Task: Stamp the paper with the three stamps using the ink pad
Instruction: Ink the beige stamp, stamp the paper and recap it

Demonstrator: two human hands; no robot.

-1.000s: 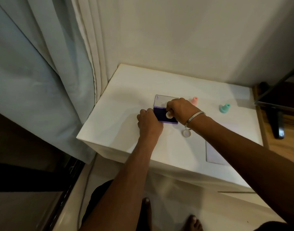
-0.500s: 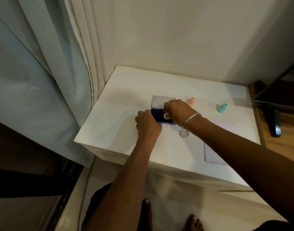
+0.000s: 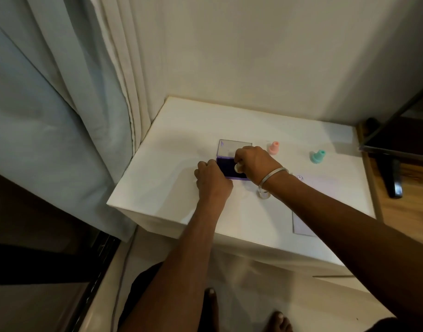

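Observation:
A dark purple ink pad (image 3: 227, 167) lies on the white table (image 3: 172, 149) with its clear lid (image 3: 232, 147) folded back behind it. My right hand (image 3: 254, 164) grips a white stamp (image 3: 238, 167) and holds it down on the pad. Curled fingers of my left hand (image 3: 211, 179) hold the pad's left edge. A pink stamp (image 3: 274, 147) and a teal stamp (image 3: 317, 156) stand upright further right. The pale paper (image 3: 318, 188) lies right of my right forearm, with one small mark (image 3: 300, 178) near its top left corner.
A small clear round cap (image 3: 264, 194) lies on the table under my right wrist. Curtains (image 3: 61, 104) hang at the left, a wall runs behind. A dark monitor stand (image 3: 395, 180) is on the wooden surface to the right. My feet show below the table.
Both hands stay on the ink pad with the white stamp pressed to it. Only the camera view shifted slightly.

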